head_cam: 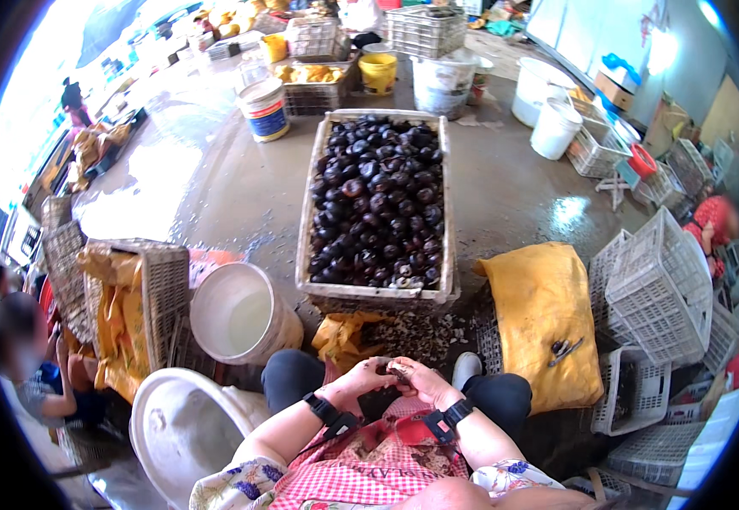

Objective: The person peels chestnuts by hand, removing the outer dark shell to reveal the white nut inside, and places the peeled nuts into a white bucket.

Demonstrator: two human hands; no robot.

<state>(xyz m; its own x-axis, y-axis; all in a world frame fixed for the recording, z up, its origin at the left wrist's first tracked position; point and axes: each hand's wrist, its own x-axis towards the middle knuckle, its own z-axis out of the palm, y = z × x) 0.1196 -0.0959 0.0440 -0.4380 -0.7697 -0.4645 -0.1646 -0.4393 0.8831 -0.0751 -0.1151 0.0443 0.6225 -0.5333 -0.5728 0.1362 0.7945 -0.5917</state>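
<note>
My left hand [367, 377] and my right hand [425, 381] meet over my lap with curled fingers. Between them is a small dark piece, apparently a water chestnut [400, 375], mostly covered by the fingers. A pale bit shows at the right fingertips; whether it is bare flesh or part of a tool cannot be told. Straight ahead, a plastic crate [447, 210] is heaped with dark, glossy water chestnuts [376, 197]. Dark and pale peelings [420, 335] litter the floor between crate and knees, beside a crumpled yellow sack [337, 335].
At left stand a bucket of cloudy liquid [286, 328], a large white tub [146, 408] and a sack-lined crate [165, 280]. A full yellow sack [545, 319] at right carries a slim tool [566, 352]. Stacked crates [656, 293] rise beyond. Other people sit at both sides.
</note>
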